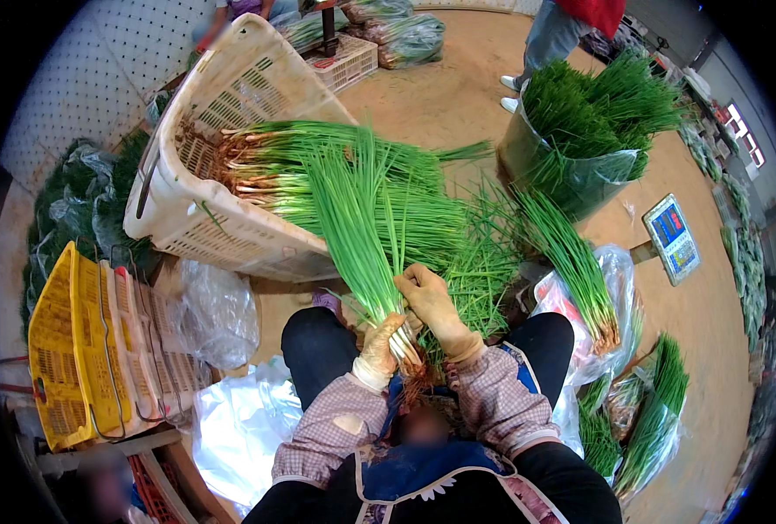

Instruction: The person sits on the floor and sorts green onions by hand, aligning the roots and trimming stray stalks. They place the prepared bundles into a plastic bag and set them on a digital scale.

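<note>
My left hand (377,352), in a pale glove, is wrapped round the white lower stems of a bunch of spring onions (350,231). Their brown roots point down toward my lap and the green leaves fan up and away. Close on the right, my gloved right hand (429,301) has its fingers curled in a pinch at the bunch's edge, where thin leaves rise from the fingertips. Beyond the bunch, a white plastic crate (257,223) lies tipped, with many more spring onions (274,166) spilling out, roots inward. Loose green leaves (484,262) are heaped beside my right hand.
A tall clear bag of greens (571,166) stands at the far right, near a scale display (672,237). Another bunch (580,271) lies on plastic at my right. Yellow crate (69,349) and plastic sheets (244,428) are left. A person (554,39) stands beyond.
</note>
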Demonstrator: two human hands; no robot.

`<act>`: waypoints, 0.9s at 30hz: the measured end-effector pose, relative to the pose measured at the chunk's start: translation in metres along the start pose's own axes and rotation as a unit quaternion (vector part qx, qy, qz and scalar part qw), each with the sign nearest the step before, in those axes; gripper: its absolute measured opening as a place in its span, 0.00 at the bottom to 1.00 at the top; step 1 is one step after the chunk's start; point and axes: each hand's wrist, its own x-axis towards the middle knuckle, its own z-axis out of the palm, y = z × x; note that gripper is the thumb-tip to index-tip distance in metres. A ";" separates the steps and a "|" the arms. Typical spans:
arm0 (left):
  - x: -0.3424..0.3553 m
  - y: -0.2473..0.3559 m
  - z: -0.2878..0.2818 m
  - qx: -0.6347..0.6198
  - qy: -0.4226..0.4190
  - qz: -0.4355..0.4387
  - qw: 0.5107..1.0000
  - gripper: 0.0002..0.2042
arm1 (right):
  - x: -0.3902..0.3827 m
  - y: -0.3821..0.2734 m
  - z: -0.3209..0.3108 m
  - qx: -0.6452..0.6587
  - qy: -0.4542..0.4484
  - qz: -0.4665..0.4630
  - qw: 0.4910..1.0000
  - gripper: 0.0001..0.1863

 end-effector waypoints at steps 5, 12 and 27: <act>0.001 -0.006 -0.016 0.009 0.007 0.031 0.999 0.16 | -0.007 -0.002 0.005 -0.113 0.033 -0.056 0.991 0.12; -0.006 -0.004 -0.014 0.038 -0.001 0.051 0.998 0.16 | 0.000 -0.007 0.008 -0.121 -0.020 0.018 0.992 0.13; 0.012 -0.014 -0.014 -0.008 0.001 0.075 0.997 0.23 | -0.018 -0.003 0.007 -0.213 0.012 -0.237 0.948 0.12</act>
